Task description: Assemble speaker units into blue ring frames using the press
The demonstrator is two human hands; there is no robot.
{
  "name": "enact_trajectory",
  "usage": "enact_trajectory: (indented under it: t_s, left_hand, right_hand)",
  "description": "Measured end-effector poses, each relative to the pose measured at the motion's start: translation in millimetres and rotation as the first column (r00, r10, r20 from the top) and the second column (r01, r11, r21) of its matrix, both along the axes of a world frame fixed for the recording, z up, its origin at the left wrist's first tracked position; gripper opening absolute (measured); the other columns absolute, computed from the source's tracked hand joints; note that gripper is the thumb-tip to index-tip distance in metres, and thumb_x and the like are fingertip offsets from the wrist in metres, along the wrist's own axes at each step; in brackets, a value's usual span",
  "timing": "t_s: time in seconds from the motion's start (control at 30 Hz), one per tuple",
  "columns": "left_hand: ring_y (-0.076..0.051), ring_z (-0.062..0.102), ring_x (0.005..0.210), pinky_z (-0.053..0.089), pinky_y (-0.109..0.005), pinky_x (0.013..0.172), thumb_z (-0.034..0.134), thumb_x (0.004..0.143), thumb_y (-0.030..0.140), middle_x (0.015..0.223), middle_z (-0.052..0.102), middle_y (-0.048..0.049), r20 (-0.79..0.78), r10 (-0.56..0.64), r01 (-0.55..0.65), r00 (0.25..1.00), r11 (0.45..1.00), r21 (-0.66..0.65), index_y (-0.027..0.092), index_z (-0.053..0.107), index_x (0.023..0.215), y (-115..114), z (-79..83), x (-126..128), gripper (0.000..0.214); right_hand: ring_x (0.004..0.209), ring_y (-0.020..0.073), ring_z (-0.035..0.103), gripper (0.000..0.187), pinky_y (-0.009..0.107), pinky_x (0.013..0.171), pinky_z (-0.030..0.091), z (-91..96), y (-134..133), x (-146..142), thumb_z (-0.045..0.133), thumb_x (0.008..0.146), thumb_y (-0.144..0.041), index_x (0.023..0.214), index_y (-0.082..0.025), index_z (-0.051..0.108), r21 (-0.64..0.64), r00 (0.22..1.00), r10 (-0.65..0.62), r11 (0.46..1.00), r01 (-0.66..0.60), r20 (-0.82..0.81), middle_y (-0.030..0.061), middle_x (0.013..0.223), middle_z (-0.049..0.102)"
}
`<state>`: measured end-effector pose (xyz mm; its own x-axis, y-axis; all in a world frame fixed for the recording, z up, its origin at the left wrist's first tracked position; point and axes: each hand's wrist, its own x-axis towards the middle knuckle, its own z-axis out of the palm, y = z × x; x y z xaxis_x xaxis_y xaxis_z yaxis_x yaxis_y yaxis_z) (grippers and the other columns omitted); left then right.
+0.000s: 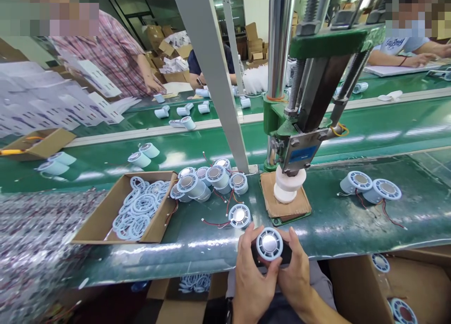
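A light blue round motor housing (269, 244) with a silver disc in its slotted face is held up at the workbench's front edge. My left hand (252, 277) grips it from the left, thumb at its lower rim. From the other side my right hand (299, 272) has its fingers closed round the same housing. Just beyond them lies a similar motor housing (239, 216) with thin red and white wires. Behind and to the right stands a press (303, 150), its white round head (291, 179) over a cardboard-topped base (303, 206).
On the left sits a cardboard box (82, 230) of light blue rings (144, 204), beside clustered motor housings (192, 185). Two more housings (385, 190) are at right. A grey post (214, 65) rises before the green conveyor (183, 150). Co-workers (109, 51) sit across. An open carton (419, 277) is lower right.
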<state>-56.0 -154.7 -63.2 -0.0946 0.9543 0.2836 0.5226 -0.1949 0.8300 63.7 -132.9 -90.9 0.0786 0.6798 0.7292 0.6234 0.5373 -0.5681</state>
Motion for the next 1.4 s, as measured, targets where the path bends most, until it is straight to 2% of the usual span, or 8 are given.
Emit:
enact_trajectory:
  t_s: [0.23, 0.37, 0.5, 0.67, 0.8, 1.0, 1.17, 1.4]
  left_hand:
    - [-0.026, 0.065, 0.117, 0.052, -0.04, 0.101, 0.069, 0.087, 0.024, 0.131, 0.065, -0.0111, 0.152, 0.016, -0.018, 0.988, 1.0, 0.013, 0.027, 0.024, 0.154, 1, -5.7, 1, 0.081]
    - [-0.028, 0.063, 0.122, 0.051, -0.044, 0.103, 0.066, 0.09, 0.028, 0.134, 0.063, -0.0128, 0.109, -0.012, 0.012, 0.994, 1.0, 0.0, 0.026, 0.028, 0.152, 1, -7.0, 1, 0.073]
    - [-0.032, 0.054, 0.135, 0.047, -0.051, 0.109, 0.056, 0.095, 0.026, 0.146, 0.056, -0.0158, -0.005, -0.137, 0.137, 0.991, 0.99, -0.032, 0.023, 0.041, 0.147, 5, -4.2, -3, 0.054]
    - [-0.03, 0.067, 0.119, 0.055, -0.045, 0.102, 0.066, 0.08, 0.019, 0.129, 0.069, -0.0127, 0.126, -0.177, 0.193, 0.976, 0.974, -0.122, 0.019, 0.056, 0.131, 11, 6.4, -6, 0.052]
    - [-0.029, 0.068, 0.117, 0.055, -0.041, 0.103, 0.076, 0.07, 0.015, 0.128, 0.071, -0.0093, 0.141, -0.164, 0.171, 0.976, 0.985, -0.032, 0.023, 0.058, 0.13, 5, 17.1, -6, 0.063]
    - [-0.031, 0.071, 0.113, 0.059, -0.043, 0.098, 0.082, 0.064, 0.012, 0.125, 0.073, -0.0097, 0.108, -0.12, 0.116, 0.987, 0.992, 0.042, 0.024, 0.055, 0.133, -4, 26.4, -1, 0.076]
    - [-0.03, 0.071, 0.113, 0.058, -0.041, 0.1, 0.084, 0.062, 0.009, 0.124, 0.073, -0.0082, 0.079, -0.125, 0.113, 0.989, 0.984, 0.141, 0.027, 0.052, 0.136, -7, 29.6, -1, 0.082]
    - [-0.025, 0.07, 0.114, 0.056, -0.037, 0.102, 0.08, 0.067, 0.009, 0.125, 0.072, -0.0046, 0.163, -0.234, 0.205, 0.958, 0.963, 0.176, 0.029, 0.061, 0.126, -4, 38.8, -4, 0.065]
  right_hand:
    - [0.096, 0.0232, 0.072, 0.04, 0.033, 0.079, 0.065, 10.4, 1, 5, 0.062, 0.096, -0.029, 0.134, -0.018, 0.057, -0.119, 0.995, 0.089, 0.989, -0.084, 0.039, 0.0133, 0.107, 0.071]
    - [0.096, 0.0236, 0.072, 0.041, 0.034, 0.079, 0.065, 9.0, 0, 3, 0.063, 0.095, -0.029, 0.135, -0.017, 0.057, -0.108, 0.997, 0.064, 0.992, -0.06, 0.03, 0.0136, 0.108, 0.071]
    - [0.09, 0.0235, 0.074, 0.059, 0.033, 0.072, 0.065, 5.7, 0, -1, 0.064, 0.095, -0.029, 0.15, -0.017, 0.044, -0.043, 0.999, 0.026, 0.999, -0.028, -0.036, 0.0135, 0.105, 0.072]
    - [0.089, 0.0228, 0.074, 0.066, 0.036, 0.074, 0.066, 6.6, 0, 0, 0.063, 0.094, -0.023, 0.154, -0.021, 0.036, 0.075, 0.995, 0.058, 0.996, -0.052, -0.081, 0.0124, 0.105, 0.073]
    - [0.094, 0.0234, 0.074, 0.066, 0.041, 0.078, 0.066, 13.4, -5, 4, 0.059, 0.097, -0.027, 0.155, -0.024, 0.029, 0.152, 0.988, 0.109, 0.984, -0.092, -0.105, 0.0127, 0.107, 0.072]
    - [0.097, 0.0225, 0.073, 0.062, 0.042, 0.082, 0.065, 27.8, -12, 8, 0.058, 0.097, -0.021, 0.153, -0.024, 0.031, 0.127, 0.982, 0.141, 0.984, -0.125, -0.128, 0.0137, 0.108, 0.069]
    - [0.094, 0.0227, 0.073, 0.071, 0.042, 0.079, 0.065, 33.7, -16, 10, 0.057, 0.099, -0.026, 0.158, -0.026, 0.019, 0.159, 0.987, 0.132, 0.98, -0.116, -0.09, 0.013, 0.108, 0.07]
    - [0.092, 0.0229, 0.074, 0.066, 0.04, 0.077, 0.065, 34.0, -19, 6, 0.058, 0.098, -0.029, 0.155, -0.029, 0.025, 0.137, 0.985, 0.12, 0.985, -0.104, -0.12, 0.0104, 0.108, 0.07]
